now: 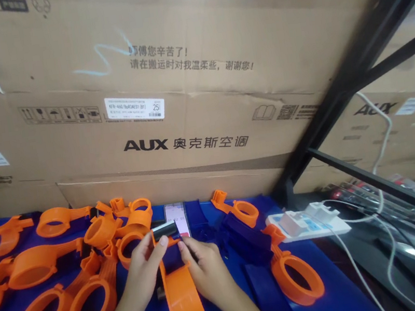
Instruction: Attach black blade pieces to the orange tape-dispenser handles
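Note:
Both hands hold one orange tape dispenser, its wide ring hanging down toward me. At its upper end sits a black piece with a pale serrated blade. My left hand is closed on the dispenser's left side, the thumb pressed near the black piece. My right hand is closed at the right side of the same end, with its thumb and fingers bent. A dark shape under the right fingers is too hidden to name. Just behind the black piece lies a phone with digits on its screen.
Several orange dispensers lie on the blue table surface at left. Two more, including one ring, lie at right among dark blue pieces. A white power strip with cables borders the right edge. Cardboard stands behind, beside a black frame.

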`<action>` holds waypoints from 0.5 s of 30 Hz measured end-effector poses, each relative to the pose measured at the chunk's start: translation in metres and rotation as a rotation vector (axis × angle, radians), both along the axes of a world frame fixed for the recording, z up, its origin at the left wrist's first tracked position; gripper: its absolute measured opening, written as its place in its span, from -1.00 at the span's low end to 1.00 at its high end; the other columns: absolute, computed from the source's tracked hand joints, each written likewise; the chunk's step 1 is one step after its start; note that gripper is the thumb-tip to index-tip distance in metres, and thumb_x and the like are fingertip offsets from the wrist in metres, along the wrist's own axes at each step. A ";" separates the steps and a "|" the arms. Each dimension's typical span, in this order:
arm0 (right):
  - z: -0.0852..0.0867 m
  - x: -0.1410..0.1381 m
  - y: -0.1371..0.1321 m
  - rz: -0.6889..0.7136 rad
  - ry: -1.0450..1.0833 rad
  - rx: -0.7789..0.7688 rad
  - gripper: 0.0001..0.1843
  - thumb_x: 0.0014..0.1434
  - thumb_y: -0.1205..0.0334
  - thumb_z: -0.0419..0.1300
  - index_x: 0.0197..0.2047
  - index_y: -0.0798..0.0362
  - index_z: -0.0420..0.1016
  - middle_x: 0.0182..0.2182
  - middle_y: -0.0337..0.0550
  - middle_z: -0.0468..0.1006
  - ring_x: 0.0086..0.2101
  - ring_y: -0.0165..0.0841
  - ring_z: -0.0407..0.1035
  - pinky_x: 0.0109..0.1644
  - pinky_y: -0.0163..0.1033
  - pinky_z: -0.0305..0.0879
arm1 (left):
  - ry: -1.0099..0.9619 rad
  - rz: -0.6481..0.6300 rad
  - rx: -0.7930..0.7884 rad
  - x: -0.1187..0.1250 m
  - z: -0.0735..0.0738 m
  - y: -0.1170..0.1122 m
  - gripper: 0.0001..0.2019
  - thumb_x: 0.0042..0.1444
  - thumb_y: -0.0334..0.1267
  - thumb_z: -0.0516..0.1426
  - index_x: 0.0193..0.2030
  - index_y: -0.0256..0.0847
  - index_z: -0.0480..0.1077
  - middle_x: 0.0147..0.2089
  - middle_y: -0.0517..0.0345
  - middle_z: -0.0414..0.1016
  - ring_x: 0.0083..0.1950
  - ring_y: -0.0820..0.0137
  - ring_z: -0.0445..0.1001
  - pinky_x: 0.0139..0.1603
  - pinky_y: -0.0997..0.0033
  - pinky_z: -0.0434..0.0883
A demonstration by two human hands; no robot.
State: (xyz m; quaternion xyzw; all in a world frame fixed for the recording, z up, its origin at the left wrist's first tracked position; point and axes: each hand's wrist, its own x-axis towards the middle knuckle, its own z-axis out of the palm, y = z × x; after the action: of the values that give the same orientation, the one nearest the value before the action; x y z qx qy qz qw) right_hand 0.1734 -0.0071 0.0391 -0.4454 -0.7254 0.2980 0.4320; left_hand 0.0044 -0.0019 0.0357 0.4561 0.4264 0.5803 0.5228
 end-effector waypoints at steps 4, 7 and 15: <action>0.002 -0.003 -0.004 0.046 -0.014 -0.017 -0.59 0.50 0.05 -0.01 -0.40 -0.01 0.32 -0.56 -0.32 0.36 -0.56 -0.44 0.22 -0.42 -0.33 0.07 | 0.009 0.027 -0.022 -0.004 -0.004 0.002 -0.65 0.14 0.03 0.30 -0.07 -0.17 0.63 -0.06 0.03 0.72 0.04 0.08 0.63 0.10 0.20 0.52; 0.000 -0.005 -0.009 0.059 0.028 -0.047 -0.60 0.51 0.05 -0.03 -0.37 -0.01 0.32 -0.55 -0.34 0.30 -0.55 -0.45 0.18 -0.43 -0.33 0.06 | -0.016 0.004 -0.019 -0.007 -0.003 0.001 -0.64 0.14 0.03 0.31 -0.07 -0.19 0.64 -0.10 0.03 0.72 -0.01 0.09 0.64 0.08 0.21 0.53; -0.004 -0.007 -0.009 0.003 0.062 -0.088 -0.56 0.49 -0.01 -0.02 -0.36 0.02 0.41 -0.54 -0.33 0.26 -0.54 -0.45 0.15 -0.44 -0.35 0.07 | -0.112 0.021 -0.069 -0.005 0.000 -0.005 -0.61 0.11 0.07 0.32 -0.05 -0.15 0.64 -0.06 0.03 0.72 0.05 0.03 0.63 0.11 0.14 0.54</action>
State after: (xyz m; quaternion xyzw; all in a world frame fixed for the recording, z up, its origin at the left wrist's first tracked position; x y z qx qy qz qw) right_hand 0.1666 -0.0159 0.0349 -0.4535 -0.6985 0.3437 0.4340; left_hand -0.0008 -0.0069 0.0355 0.4002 0.4210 0.5954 0.5551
